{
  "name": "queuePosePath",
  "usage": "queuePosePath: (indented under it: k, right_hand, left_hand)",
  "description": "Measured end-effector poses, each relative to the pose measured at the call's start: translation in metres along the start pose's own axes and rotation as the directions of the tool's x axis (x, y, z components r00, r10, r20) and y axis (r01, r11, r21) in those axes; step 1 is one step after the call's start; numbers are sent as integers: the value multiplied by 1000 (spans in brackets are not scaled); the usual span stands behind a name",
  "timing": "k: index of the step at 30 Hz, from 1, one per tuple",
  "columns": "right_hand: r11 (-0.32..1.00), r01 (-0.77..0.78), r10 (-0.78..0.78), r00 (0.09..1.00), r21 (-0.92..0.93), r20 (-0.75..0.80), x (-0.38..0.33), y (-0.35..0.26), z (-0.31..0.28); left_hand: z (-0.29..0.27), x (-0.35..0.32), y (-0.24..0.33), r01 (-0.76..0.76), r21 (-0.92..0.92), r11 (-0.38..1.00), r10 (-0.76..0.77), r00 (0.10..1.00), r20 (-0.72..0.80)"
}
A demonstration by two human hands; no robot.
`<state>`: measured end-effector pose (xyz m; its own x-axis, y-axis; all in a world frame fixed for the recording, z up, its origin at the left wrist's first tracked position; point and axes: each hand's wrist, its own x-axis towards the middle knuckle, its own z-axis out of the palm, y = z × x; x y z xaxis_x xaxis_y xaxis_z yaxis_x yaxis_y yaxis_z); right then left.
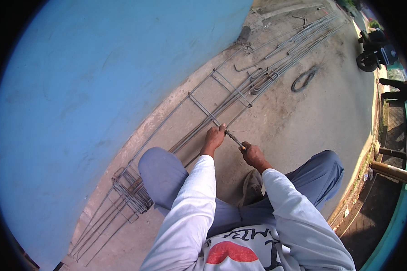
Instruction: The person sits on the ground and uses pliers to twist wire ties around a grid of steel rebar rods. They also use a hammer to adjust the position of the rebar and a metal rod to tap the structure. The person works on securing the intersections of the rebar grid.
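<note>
My right hand is closed around the end of a slim metal hand tool, whose exact kind I cannot make out. Its far tip meets a corner of a rebar frame, made of long bars with rectangular stirrups across them. At that same corner my left hand grips the rebar, its fingers closed and partly hiding the joint. A thin piece of tie wire sticks out to the right beside the tool's tip.
A blue wall rises at the left. Several loose bars stretch to the far right, and a coil of wire lies beside them. Bunched stirrups sit by my left knee. Farther right are a motorcycle and a person's legs.
</note>
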<state>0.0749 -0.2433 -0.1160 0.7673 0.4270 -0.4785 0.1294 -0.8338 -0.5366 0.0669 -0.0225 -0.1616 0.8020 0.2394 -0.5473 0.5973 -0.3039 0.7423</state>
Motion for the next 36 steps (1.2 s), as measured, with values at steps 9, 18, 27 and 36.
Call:
queuePosePath:
  k: [9,18,27,36]
  right_hand:
    - [938,-299,223,907,175,357,11,-9,-15]
    - [450,-764,34,532,462,846,3,-30,-50]
    - [957,-187,259,895,-221,364,-11,-84,-63]
    - [418,172,-177,979,-892,105,-8,-64,-86]
  left_hand:
    - [4,4,-5,47,1,999,-47,999,9]
    - [10,3,-5,-38,58,998,42,996,-78]
    - [0,-5,4,-20,27,999,20,1000,-5]
    - [-8,-7,5,-57,30,998,56,998,15]
